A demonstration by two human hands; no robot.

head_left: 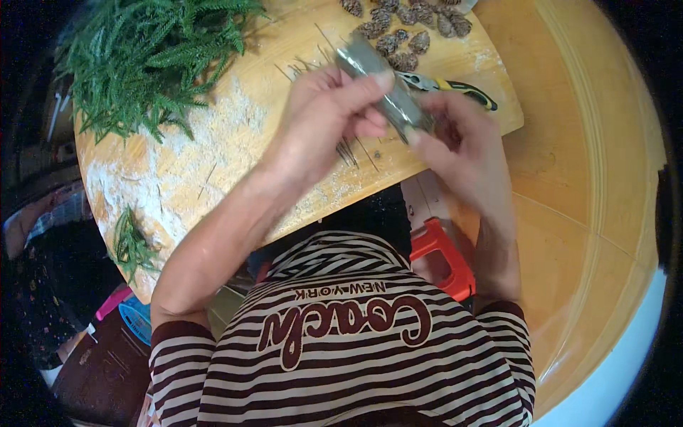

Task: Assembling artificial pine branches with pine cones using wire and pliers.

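Over a round wooden board (213,156), both my hands hold one grey, flat, elongated bundle (376,77) that looks like thin metal wires. My left hand (329,114) pinches its upper part with thumb and fingers. My right hand (455,139) grips its lower end. A few loose thin wires (347,151) lie on the board just under my left hand. Pliers with yellow-and-black handles (455,88) rest on the board behind my right hand.
A heap of green fern-like sprigs (149,57) covers the board's far left, and a small sprig (130,245) lies near its left edge. Several brown pine cones (405,28) sit at the far side. A red stool (445,260) stands below the board, on orange floor (590,213).
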